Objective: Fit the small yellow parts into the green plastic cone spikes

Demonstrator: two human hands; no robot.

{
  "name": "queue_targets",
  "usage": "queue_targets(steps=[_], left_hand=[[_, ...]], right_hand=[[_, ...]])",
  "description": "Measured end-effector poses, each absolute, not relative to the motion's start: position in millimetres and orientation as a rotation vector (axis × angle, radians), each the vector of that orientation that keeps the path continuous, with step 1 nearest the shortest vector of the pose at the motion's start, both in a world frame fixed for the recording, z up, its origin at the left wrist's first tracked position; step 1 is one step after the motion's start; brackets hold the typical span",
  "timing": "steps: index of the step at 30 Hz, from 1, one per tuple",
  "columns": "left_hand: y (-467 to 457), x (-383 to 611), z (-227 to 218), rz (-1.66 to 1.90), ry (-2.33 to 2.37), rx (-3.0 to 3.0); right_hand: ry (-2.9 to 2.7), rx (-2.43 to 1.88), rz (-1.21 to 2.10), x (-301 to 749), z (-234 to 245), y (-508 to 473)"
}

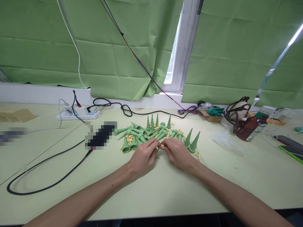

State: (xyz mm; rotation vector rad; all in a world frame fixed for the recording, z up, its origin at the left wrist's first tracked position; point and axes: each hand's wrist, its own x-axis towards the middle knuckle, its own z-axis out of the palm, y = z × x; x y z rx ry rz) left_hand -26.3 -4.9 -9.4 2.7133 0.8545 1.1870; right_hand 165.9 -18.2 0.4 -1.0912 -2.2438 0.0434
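Observation:
My left hand (145,154) and my right hand (178,152) meet at the front of a pile of green plastic spikes (142,137). The left fingers are closed around a green spike, mostly hidden, with only bits of green showing by the fingertips. Pinched in my right fingertips is a small yellow plastic piece (162,145), close against the left fingers. Cone-shaped spikes lie and stand about, among them an upright one (194,143) right of my right hand. Small yellow pieces (129,138) are scattered between them, and one yellow piece (198,155) lies apart at the right.
A black cable (47,189) loops over the table at left beside a blurred dark device (101,135). A power strip (80,114) sits behind. At right are a clear plastic bag (226,140), a brown bottle (252,127), a cardboard box (210,116) and a green-edged phone (292,153).

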Motion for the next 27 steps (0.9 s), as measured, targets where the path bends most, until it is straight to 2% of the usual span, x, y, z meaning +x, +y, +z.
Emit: queue_targets(steps=[27], left_hand=[[-6.2, -30.9, 0.3, 1.096, 0.788, 2.693]], right_hand=[[-2.28, -1.102, 0.016, 167.1, -1.6, -17.0]])
